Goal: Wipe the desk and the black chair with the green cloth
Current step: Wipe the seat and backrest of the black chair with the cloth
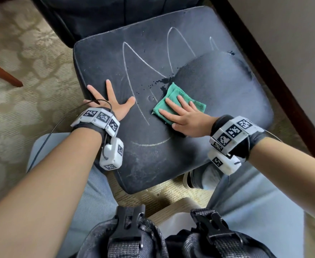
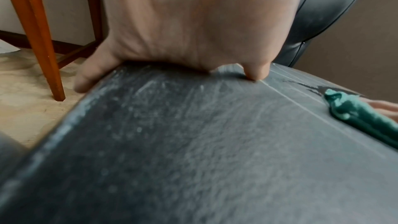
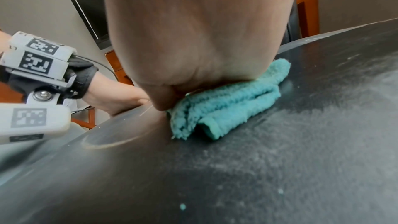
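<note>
The black chair seat (image 1: pixel 218 94) fills the middle of the head view, dusty and marked with white chalk lines (image 1: pixel 132 67). A folded green cloth (image 1: pixel 173 95) lies near the seat's centre, with my right hand (image 1: pixel 182 113) pressing flat on it, fingers straight. In the right wrist view the palm (image 3: pixel 204 40) bears down on the cloth (image 3: pixel 226 105). My left hand (image 1: pixel 112 101) rests spread on the seat's left edge, fingers straight and holding nothing; the left wrist view shows its thumb (image 2: pixel 256 72) on the seat (image 2: pixel 193 142) and the cloth (image 2: pixel 357 115) at the right.
A darker wiped patch (image 1: pixel 214 71) lies right of the cloth, with dark droplets (image 1: pixel 158 81) beside it. The black chair back (image 1: pixel 115 15) rises behind the seat. A wooden furniture leg (image 1: pixel 2 71) stands on the patterned carpet (image 1: pixel 32 71) at left. A dark baseboard (image 1: pixel 275 71) runs along the right.
</note>
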